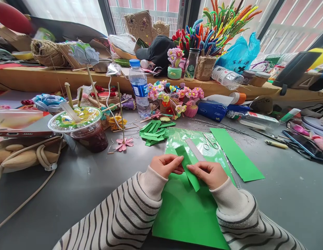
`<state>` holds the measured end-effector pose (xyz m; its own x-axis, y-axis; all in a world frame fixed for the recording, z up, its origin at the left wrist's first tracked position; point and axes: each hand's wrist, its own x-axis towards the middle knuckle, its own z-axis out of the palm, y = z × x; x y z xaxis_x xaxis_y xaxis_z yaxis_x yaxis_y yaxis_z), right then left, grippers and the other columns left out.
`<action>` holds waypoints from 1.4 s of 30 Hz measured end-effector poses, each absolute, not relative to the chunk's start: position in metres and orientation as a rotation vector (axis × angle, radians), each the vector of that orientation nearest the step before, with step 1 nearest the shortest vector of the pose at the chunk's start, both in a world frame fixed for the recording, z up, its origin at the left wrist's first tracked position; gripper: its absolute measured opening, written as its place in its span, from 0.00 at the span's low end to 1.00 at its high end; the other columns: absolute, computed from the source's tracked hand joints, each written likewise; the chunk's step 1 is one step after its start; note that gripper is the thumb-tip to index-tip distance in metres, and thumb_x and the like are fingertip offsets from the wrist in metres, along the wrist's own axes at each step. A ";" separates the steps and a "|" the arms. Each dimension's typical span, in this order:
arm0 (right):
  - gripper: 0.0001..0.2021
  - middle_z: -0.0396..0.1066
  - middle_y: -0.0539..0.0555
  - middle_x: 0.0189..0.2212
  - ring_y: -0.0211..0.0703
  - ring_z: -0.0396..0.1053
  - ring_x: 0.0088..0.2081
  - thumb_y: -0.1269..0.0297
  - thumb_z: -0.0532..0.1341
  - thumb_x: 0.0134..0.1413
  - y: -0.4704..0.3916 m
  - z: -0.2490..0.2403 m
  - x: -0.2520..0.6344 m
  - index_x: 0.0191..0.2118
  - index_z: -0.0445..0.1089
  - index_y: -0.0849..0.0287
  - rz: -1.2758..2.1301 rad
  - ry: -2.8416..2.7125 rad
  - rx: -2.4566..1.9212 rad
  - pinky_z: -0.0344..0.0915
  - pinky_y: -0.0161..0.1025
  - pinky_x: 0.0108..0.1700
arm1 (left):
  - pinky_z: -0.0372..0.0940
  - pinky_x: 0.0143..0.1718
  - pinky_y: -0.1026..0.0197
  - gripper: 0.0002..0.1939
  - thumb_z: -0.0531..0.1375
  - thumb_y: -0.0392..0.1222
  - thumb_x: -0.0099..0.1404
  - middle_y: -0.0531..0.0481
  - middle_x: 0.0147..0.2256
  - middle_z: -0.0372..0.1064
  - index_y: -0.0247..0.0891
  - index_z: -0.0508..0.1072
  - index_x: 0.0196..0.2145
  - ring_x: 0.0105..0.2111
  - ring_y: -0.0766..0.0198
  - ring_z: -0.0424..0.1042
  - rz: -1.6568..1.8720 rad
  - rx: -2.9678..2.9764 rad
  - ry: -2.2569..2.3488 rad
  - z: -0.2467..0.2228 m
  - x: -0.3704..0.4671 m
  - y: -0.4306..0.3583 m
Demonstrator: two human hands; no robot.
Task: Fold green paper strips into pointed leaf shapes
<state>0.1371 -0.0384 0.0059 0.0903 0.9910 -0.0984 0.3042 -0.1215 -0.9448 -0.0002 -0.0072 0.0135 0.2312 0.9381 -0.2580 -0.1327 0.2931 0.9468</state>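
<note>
Between my two hands is a folded strip of green paper (pixel 190 172), held tilted above the table. My left hand (pixel 168 165) pinches its left edge, thumb on top. On the right edge my right hand (pixel 209 173) pinches the strip between thumb and fingers. Below them lies a pack of green paper (pixel 187 211) in a clear sleeve. A ruler (pixel 195 150) and small scissors (pixel 209 142) rest on the sleeve. Just beyond my left hand is a pile of cut green strips (pixel 155 133). A wider green paper piece (pixel 235 154) lies to the right.
A drink cup (pixel 91 137) and a phone-like device (pixel 21 128) stand at the left. A water bottle (pixel 139 90), crocheted flowers (pixel 186 93) and a tissue pack (pixel 212 110) line the back, below a cluttered wooden ledge (pixel 112 79). A phone (pixel 307 140) lies at the right.
</note>
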 end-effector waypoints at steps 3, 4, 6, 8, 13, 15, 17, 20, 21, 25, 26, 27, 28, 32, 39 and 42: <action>0.14 0.53 0.46 0.09 0.30 0.48 0.15 0.56 0.60 0.33 -0.038 0.006 0.137 0.13 0.65 0.63 1.076 -1.316 -1.548 0.44 0.31 0.16 | 0.66 0.19 0.67 0.09 0.60 0.41 0.43 0.53 0.12 0.65 0.31 0.69 0.16 0.15 0.69 0.66 0.932 0.987 1.055 0.013 0.000 -0.007; 0.14 0.53 0.45 0.09 0.30 0.47 0.15 0.56 0.60 0.33 -0.038 0.005 0.137 0.13 0.65 0.63 1.079 -1.315 -1.546 0.44 0.31 0.16 | 0.66 0.19 0.67 0.09 0.60 0.41 0.43 0.54 0.12 0.65 0.31 0.69 0.16 0.15 0.69 0.66 0.935 0.991 1.054 0.013 0.000 -0.008; 0.15 0.52 0.45 0.09 0.30 0.47 0.15 0.55 0.60 0.33 -0.038 0.005 0.137 0.13 0.64 0.63 1.082 -1.318 -1.545 0.44 0.31 0.16 | 0.66 0.19 0.67 0.09 0.60 0.41 0.43 0.54 0.12 0.65 0.31 0.68 0.16 0.15 0.69 0.66 0.944 0.993 1.050 0.013 0.001 -0.008; 0.14 0.53 0.46 0.10 0.30 0.47 0.15 0.56 0.60 0.33 -0.038 0.006 0.137 0.14 0.64 0.64 1.081 -1.327 -1.536 0.45 0.31 0.17 | 0.66 0.19 0.67 0.09 0.60 0.40 0.43 0.54 0.12 0.65 0.31 0.68 0.16 0.15 0.69 0.66 0.959 0.984 1.050 0.013 0.001 -0.008; 0.14 0.55 0.46 0.12 0.31 0.49 0.16 0.55 0.59 0.34 -0.039 0.007 0.135 0.17 0.64 0.63 1.101 -1.347 -1.512 0.47 0.31 0.17 | 0.67 0.20 0.66 0.09 0.61 0.40 0.42 0.56 0.12 0.64 0.31 0.68 0.16 0.15 0.69 0.66 1.014 0.911 1.076 0.014 0.000 -0.008; 0.14 0.54 0.46 0.12 0.31 0.48 0.16 0.55 0.58 0.34 -0.039 0.007 0.135 0.16 0.64 0.62 1.104 -1.365 -1.515 0.47 0.31 0.17 | 0.67 0.21 0.66 0.09 0.61 0.41 0.42 0.56 0.12 0.64 0.31 0.68 0.17 0.14 0.69 0.66 1.027 0.897 1.078 0.014 0.000 -0.007; 0.14 0.53 0.46 0.12 0.31 0.48 0.16 0.55 0.58 0.34 -0.039 0.007 0.136 0.16 0.63 0.62 1.105 -1.372 -1.509 0.46 0.31 0.17 | 0.67 0.21 0.66 0.09 0.61 0.41 0.42 0.55 0.12 0.64 0.30 0.68 0.17 0.14 0.69 0.66 1.036 0.900 1.076 0.014 0.000 -0.007; 0.13 0.53 0.45 0.11 0.31 0.47 0.16 0.56 0.58 0.35 -0.038 0.006 0.136 0.16 0.63 0.62 1.099 -1.377 -1.515 0.46 0.31 0.17 | 0.67 0.21 0.66 0.09 0.61 0.41 0.41 0.55 0.12 0.64 0.31 0.68 0.17 0.15 0.69 0.66 1.040 0.908 1.077 0.014 0.000 -0.007; 0.13 0.52 0.45 0.11 0.31 0.47 0.16 0.56 0.58 0.35 -0.038 0.006 0.136 0.16 0.63 0.61 1.093 -1.381 -1.522 0.46 0.31 0.17 | 0.67 0.21 0.66 0.09 0.61 0.41 0.41 0.55 0.12 0.64 0.31 0.68 0.17 0.15 0.69 0.66 1.042 0.912 1.077 0.013 0.001 -0.008; 0.13 0.52 0.45 0.11 0.31 0.48 0.16 0.56 0.58 0.35 -0.038 0.006 0.137 0.15 0.62 0.61 1.059 -1.394 -1.526 0.47 0.31 0.17 | 0.67 0.21 0.65 0.09 0.61 0.41 0.41 0.55 0.12 0.64 0.31 0.68 0.16 0.15 0.69 0.66 1.059 0.926 1.072 0.013 0.001 -0.009; 0.13 0.52 0.45 0.11 0.31 0.48 0.16 0.57 0.58 0.35 -0.038 0.006 0.137 0.15 0.62 0.61 1.051 -1.398 -1.524 0.47 0.31 0.17 | 0.67 0.21 0.65 0.09 0.61 0.41 0.41 0.55 0.12 0.64 0.31 0.68 0.16 0.15 0.69 0.66 1.063 0.927 1.072 0.013 0.001 -0.009; 0.13 0.52 0.45 0.10 0.31 0.48 0.15 0.57 0.58 0.35 -0.038 0.006 0.137 0.14 0.62 0.61 1.045 -1.404 -1.523 0.47 0.31 0.17 | 0.67 0.21 0.65 0.09 0.61 0.41 0.41 0.55 0.12 0.64 0.31 0.68 0.16 0.15 0.69 0.66 1.066 0.928 1.073 0.014 0.001 -0.009; 0.13 0.52 0.45 0.10 0.30 0.48 0.15 0.57 0.58 0.35 -0.038 0.006 0.137 0.14 0.61 0.61 1.040 -1.409 -1.523 0.47 0.31 0.17 | 0.67 0.21 0.65 0.09 0.61 0.41 0.41 0.55 0.12 0.64 0.31 0.68 0.16 0.15 0.69 0.66 1.068 0.928 1.075 0.014 0.002 -0.009; 0.12 0.55 0.45 0.11 0.31 0.51 0.15 0.57 0.58 0.35 -0.038 0.006 0.137 0.16 0.63 0.61 1.085 -1.373 -1.499 0.50 0.31 0.17 | 0.67 0.21 0.66 0.09 0.61 0.40 0.42 0.56 0.12 0.63 0.30 0.68 0.17 0.14 0.69 0.66 1.093 0.909 1.089 0.015 0.001 -0.008; 0.12 0.56 0.45 0.12 0.31 0.55 0.15 0.57 0.58 0.36 -0.039 0.005 0.137 0.18 0.62 0.61 1.124 -1.347 -1.467 0.55 0.31 0.18 | 0.67 0.21 0.65 0.08 0.62 0.40 0.41 0.56 0.12 0.64 0.31 0.68 0.17 0.14 0.69 0.66 1.137 0.873 1.113 0.016 -0.001 -0.006; 0.12 0.56 0.46 0.12 0.31 0.54 0.15 0.57 0.58 0.36 -0.039 0.004 0.138 0.18 0.62 0.61 1.113 -1.350 -1.467 0.53 0.31 0.18 | 0.67 0.22 0.66 0.08 0.61 0.40 0.41 0.56 0.12 0.64 0.31 0.68 0.17 0.15 0.70 0.66 1.111 0.867 1.099 0.015 -0.002 -0.005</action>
